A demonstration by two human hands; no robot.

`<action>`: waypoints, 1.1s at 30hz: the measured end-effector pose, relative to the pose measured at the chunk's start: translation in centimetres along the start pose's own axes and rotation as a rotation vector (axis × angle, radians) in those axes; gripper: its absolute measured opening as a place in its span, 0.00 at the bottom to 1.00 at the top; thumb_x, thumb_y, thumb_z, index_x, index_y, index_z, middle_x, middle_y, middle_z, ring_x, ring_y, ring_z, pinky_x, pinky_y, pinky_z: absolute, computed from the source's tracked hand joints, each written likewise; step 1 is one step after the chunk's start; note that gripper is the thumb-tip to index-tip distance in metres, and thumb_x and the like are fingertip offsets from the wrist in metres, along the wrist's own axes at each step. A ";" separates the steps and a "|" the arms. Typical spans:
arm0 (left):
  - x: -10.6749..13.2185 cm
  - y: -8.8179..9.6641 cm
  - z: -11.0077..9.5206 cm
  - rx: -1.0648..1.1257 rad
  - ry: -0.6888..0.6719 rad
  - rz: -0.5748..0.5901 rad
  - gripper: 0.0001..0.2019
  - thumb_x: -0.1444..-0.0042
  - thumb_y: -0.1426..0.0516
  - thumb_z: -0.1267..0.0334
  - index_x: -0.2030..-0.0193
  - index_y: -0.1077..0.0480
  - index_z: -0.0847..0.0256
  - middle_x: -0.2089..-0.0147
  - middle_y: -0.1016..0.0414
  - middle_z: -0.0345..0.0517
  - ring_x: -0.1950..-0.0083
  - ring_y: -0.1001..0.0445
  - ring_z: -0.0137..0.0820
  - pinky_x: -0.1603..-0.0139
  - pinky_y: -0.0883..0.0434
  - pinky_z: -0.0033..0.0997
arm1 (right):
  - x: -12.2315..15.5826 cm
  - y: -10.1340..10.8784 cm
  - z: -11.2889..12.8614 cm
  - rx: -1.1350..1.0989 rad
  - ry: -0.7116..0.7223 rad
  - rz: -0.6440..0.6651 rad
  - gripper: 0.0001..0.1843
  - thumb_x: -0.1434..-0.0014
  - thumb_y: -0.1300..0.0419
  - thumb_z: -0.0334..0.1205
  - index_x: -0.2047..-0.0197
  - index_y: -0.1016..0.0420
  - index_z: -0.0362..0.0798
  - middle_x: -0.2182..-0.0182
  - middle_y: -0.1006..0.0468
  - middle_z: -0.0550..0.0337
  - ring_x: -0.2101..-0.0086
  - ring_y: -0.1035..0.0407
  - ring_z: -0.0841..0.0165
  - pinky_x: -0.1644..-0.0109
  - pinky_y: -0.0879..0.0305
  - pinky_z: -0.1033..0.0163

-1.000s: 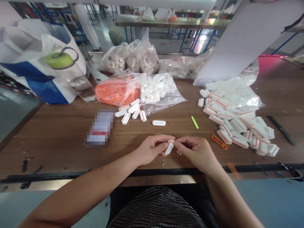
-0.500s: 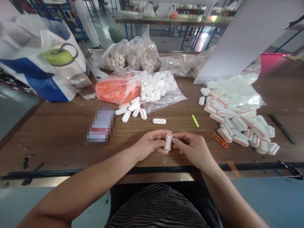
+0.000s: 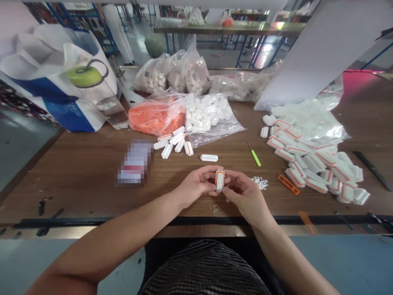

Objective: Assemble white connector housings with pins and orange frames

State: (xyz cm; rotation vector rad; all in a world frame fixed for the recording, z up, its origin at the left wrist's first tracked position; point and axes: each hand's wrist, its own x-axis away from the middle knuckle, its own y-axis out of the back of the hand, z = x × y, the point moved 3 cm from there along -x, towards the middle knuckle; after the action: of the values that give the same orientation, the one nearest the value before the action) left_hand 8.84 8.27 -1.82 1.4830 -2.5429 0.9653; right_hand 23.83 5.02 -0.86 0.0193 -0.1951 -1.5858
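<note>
Between my two hands stands a white connector housing [image 3: 220, 181] with an orange rim and rows of small holes facing me. My left hand [image 3: 198, 186] is closed on its left side, thumb in front. The fingers of my right hand [image 3: 244, 190] are bent round its right side, with the thumb near its lower edge. Beyond my hands a single white housing [image 3: 209, 157] lies flat on the table. A small heap of tiny white pins [image 3: 260, 183] lies just right of my right hand, partly hidden by it.
An orange frame [image 3: 287, 184] and a green-handled pick [image 3: 255, 158] lie to the right, near a pile of white housings [image 3: 316, 164]. Bags of orange parts [image 3: 156, 116] and white parts [image 3: 208, 112] stand behind. A bottle [image 3: 95, 88] is at left, a black tool [image 3: 373, 170] far right.
The housing has turned more upright in my hands. My right hand has shifted slightly, and the tiny white pins behind it now show. The whole view has moved a little.
</note>
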 end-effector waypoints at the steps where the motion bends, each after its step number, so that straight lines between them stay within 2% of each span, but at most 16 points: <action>1: 0.0 0.0 -0.1 -0.010 -0.011 -0.001 0.24 0.54 0.37 0.76 0.48 0.28 0.59 0.52 0.22 0.50 0.51 0.23 0.37 0.58 0.27 0.32 | 0.0 -0.2 -0.1 -0.010 0.006 -0.018 0.18 0.50 0.35 0.40 0.54 0.24 0.48 0.70 0.21 0.60 0.74 0.30 0.70 0.73 0.32 0.64; 6: -0.7 0.8 -1.6 -0.076 -0.112 -0.031 0.23 0.52 0.38 0.71 0.47 0.30 0.60 0.57 0.22 0.49 0.56 0.23 0.34 0.58 0.27 0.33 | 0.6 -0.3 0.0 0.055 0.035 -0.063 0.18 0.44 0.37 0.46 0.52 0.23 0.48 0.68 0.21 0.57 0.70 0.28 0.68 0.70 0.29 0.63; 8: -0.9 2.1 -3.3 -0.173 -0.219 -0.106 0.23 0.49 0.40 0.70 0.44 0.32 0.59 0.50 0.23 0.51 0.54 0.23 0.35 0.56 0.26 0.36 | 1.2 0.2 0.3 0.100 0.064 -0.089 0.18 0.44 0.37 0.46 0.52 0.24 0.48 0.66 0.20 0.56 0.69 0.27 0.68 0.69 0.29 0.63; 10: -0.7 3.9 -5.9 -0.422 -0.432 -0.319 0.22 0.47 0.42 0.68 0.44 0.32 0.60 0.51 0.22 0.50 0.55 0.23 0.35 0.56 0.25 0.36 | 2.1 0.9 0.8 0.165 0.101 -0.130 0.16 0.43 0.38 0.46 0.53 0.23 0.49 0.64 0.19 0.55 0.69 0.27 0.68 0.70 0.29 0.64; 12: 0.0 5.5 -8.5 -0.811 -0.664 -0.602 0.20 0.46 0.43 0.70 0.45 0.30 0.59 0.49 0.23 0.49 0.51 0.24 0.38 0.52 0.26 0.38 | 2.9 1.7 1.2 0.246 0.138 -0.167 0.14 0.42 0.39 0.45 0.54 0.21 0.51 0.64 0.19 0.55 0.70 0.26 0.68 0.71 0.30 0.65; 13: 0.3 6.1 -9.5 -0.998 -0.729 -0.716 0.19 0.44 0.45 0.70 0.45 0.29 0.57 0.47 0.23 0.48 0.48 0.25 0.39 0.49 0.27 0.40 | 3.3 2.2 1.4 0.286 0.160 -0.180 0.12 0.42 0.39 0.45 0.56 0.21 0.51 0.64 0.19 0.55 0.70 0.26 0.68 0.72 0.30 0.65; 16: 0.6 7.1 -10.5 -1.445 -0.730 -0.851 0.23 0.44 0.49 0.74 0.43 0.29 0.58 0.46 0.24 0.50 0.44 0.28 0.44 0.41 0.32 0.47 | 4.0 4.0 1.7 0.388 0.244 -0.235 0.09 0.41 0.39 0.44 0.61 0.20 0.51 0.66 0.19 0.56 0.70 0.26 0.68 0.70 0.29 0.64; 20: 0.1 7.8 -9.9 -1.675 -0.694 -0.847 0.26 0.45 0.51 0.75 0.41 0.30 0.58 0.45 0.25 0.53 0.44 0.30 0.48 0.41 0.33 0.51 | 3.9 7.9 0.8 0.464 0.218 -0.387 0.10 0.43 0.38 0.46 0.63 0.19 0.51 0.69 0.19 0.57 0.74 0.28 0.68 0.72 0.30 0.64; 23: -0.3 8.3 -9.6 -1.699 -0.677 -0.790 0.24 0.44 0.52 0.74 0.42 0.29 0.60 0.43 0.26 0.54 0.43 0.31 0.49 0.41 0.34 0.53 | 3.6 10.8 0.1 0.466 0.131 -0.496 0.12 0.45 0.36 0.48 0.64 0.18 0.50 0.69 0.19 0.56 0.75 0.28 0.68 0.73 0.31 0.64; 25: -0.4 8.4 -9.6 -1.686 -0.684 -0.784 0.22 0.42 0.53 0.73 0.44 0.27 0.61 0.43 0.26 0.54 0.42 0.31 0.47 0.41 0.35 0.51 | 3.4 11.8 0.1 0.464 0.098 -0.539 0.13 0.46 0.35 0.49 0.64 0.18 0.49 0.70 0.19 0.57 0.76 0.30 0.68 0.75 0.32 0.64; 28: -0.2 7.5 -9.5 -1.673 -0.734 -0.802 0.17 0.37 0.50 0.65 0.46 0.26 0.58 0.42 0.26 0.52 0.42 0.31 0.46 0.40 0.35 0.51 | 3.1 11.7 0.6 0.468 0.118 -0.535 0.12 0.45 0.36 0.49 0.65 0.18 0.50 0.71 0.19 0.57 0.76 0.30 0.69 0.74 0.32 0.65; 30: -0.3 6.0 -8.7 -1.691 -0.781 -0.671 0.14 0.37 0.46 0.59 0.49 0.25 0.57 0.42 0.26 0.50 0.42 0.31 0.45 0.40 0.35 0.50 | 2.8 11.0 0.9 0.466 0.146 -0.493 0.12 0.45 0.36 0.49 0.65 0.18 0.50 0.70 0.18 0.56 0.75 0.28 0.68 0.74 0.32 0.64; 33: -0.9 4.1 -6.9 -1.700 -0.788 -0.483 0.14 0.38 0.43 0.57 0.49 0.25 0.58 0.42 0.26 0.51 0.42 0.31 0.45 0.40 0.35 0.49 | 2.5 9.8 1.1 0.457 0.175 -0.436 0.13 0.44 0.36 0.49 0.64 0.18 0.50 0.70 0.18 0.56 0.75 0.27 0.67 0.75 0.33 0.64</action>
State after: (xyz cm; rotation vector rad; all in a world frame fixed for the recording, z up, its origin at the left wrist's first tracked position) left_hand 4.30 14.05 1.41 1.5218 -1.7265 -1.6738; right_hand 33.33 2.55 1.88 0.5880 -0.4348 -1.9293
